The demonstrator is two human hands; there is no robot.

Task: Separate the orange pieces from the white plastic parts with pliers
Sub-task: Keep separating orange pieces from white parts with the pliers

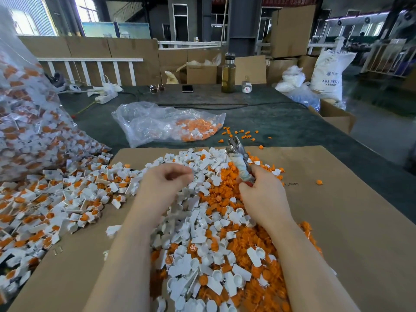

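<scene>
Btwn parts: right hand [262,192] grips tape-wrapped metal pliers [239,161], left hand [166,179] loosely curled, holding nothing.
Next: pick an unsplit white plastic part w/ orange insert [50,215], hold steady, nip only the orange.

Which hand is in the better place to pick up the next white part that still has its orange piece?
Probably the left hand: it holds nothing visible and hovers beside the unseparated parts on its side. The right hand grips the pliers, so it is occupied.
</scene>
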